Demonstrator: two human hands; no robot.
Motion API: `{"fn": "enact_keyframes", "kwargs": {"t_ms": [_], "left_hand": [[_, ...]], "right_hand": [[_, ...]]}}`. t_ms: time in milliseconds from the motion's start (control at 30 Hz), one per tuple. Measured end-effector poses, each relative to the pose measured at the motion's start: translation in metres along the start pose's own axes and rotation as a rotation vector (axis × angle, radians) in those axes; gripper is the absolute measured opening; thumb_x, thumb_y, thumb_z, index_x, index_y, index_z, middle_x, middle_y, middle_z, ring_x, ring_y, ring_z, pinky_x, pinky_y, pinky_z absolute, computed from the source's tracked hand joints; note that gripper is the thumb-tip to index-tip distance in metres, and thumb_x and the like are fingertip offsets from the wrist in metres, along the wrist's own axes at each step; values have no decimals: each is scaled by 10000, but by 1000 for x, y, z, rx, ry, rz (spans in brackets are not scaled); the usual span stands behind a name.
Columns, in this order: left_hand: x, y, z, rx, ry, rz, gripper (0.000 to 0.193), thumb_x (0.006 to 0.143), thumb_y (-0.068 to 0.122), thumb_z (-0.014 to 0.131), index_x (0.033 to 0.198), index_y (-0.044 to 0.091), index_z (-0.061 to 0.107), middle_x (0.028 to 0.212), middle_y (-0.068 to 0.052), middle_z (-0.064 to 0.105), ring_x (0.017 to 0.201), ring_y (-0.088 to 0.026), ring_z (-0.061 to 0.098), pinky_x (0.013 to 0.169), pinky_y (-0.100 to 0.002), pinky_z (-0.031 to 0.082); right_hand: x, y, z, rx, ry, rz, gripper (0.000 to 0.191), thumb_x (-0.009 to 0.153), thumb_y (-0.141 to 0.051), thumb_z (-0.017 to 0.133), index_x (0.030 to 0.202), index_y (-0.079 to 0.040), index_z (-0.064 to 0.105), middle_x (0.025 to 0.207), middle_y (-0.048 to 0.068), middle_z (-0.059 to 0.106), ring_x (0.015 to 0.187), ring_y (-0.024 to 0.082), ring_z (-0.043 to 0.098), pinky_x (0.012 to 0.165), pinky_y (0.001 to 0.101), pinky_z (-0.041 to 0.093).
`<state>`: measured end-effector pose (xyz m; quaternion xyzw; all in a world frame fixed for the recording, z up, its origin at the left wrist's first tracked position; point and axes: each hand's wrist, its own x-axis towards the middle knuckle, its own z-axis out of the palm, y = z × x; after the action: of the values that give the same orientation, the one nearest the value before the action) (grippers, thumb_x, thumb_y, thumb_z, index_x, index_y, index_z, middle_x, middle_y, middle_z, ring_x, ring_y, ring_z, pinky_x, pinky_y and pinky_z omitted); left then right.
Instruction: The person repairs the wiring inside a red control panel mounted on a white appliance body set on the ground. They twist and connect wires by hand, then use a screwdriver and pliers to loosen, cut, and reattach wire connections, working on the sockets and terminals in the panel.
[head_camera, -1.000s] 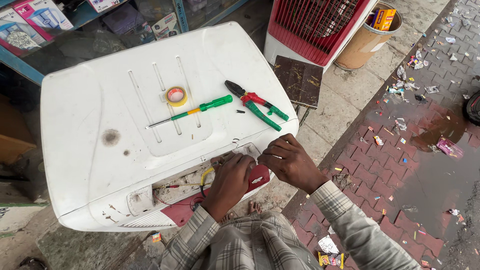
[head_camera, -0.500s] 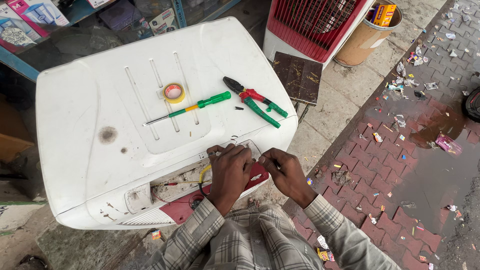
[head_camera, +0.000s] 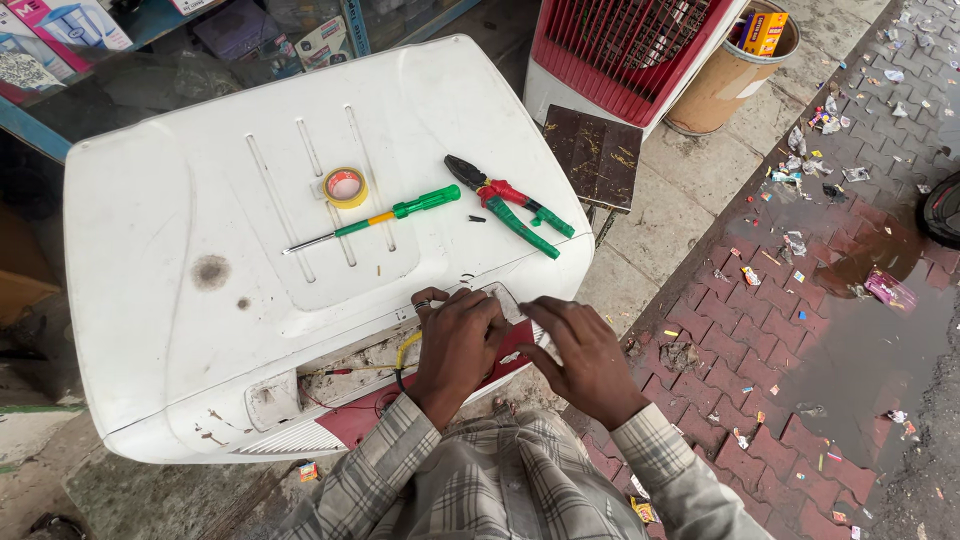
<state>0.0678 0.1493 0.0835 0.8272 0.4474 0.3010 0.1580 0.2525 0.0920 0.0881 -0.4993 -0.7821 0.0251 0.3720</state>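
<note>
Two hands we see at the white plastic cooler casing (head_camera: 200, 330): left hand (head_camera: 458, 345) pressed flat on its front opening, nearer; right hand (head_camera: 585, 360) spread open, empty, just beside.

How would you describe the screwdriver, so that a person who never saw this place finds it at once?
Look at the big white plastic casing lying flat in front of the person. On its top, between the roll of yellow tape and the pliers, lies the screwdriver. It alone is one straight piece: a thin metal shaft with a green handle and a yellow collar.
</note>
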Motion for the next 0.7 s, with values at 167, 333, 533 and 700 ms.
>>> {"fn": "enact_keyframes", "kwargs": {"t_ms": [167,333,533,700], "left_hand": [[-3,-5,0,-28,-118,-72,101,774,121,788,748,120,691,770,9,713,811,-212,683,929,-512,346],[-8,-13,-4,-130,-221,17,50,858,114,707,890,83,730,878,-96,723,931,-304,673,845,-461,433],[-7,-6,-5,-47,-306,-44,119,892,113,658,831,107,760,850,-104,737,845,-306,690,901,-499,413],[-6,5,-3,-38,-135,-162,126,781,153,764,671,123,711,691,-36,704,731,-256,682,964,-520,360]], "right_hand": [[3,10,11,-97,4,-258,407,755,-27,748,1157,-77,710,1041,43,709,872,196,694,742,363,533],[-1,23,11,-75,-8,-258,331,712,-1,746,1037,-64,722,1047,61,715,886,205,701,735,353,535],[-2,24,10,-78,-58,-278,227,781,-48,748,1003,-71,705,1054,42,717,920,213,714,764,370,564],[-11,16,16,171,-66,87,97,912,-66,707,1006,-43,713,971,72,716,823,246,717,725,359,584]]}}
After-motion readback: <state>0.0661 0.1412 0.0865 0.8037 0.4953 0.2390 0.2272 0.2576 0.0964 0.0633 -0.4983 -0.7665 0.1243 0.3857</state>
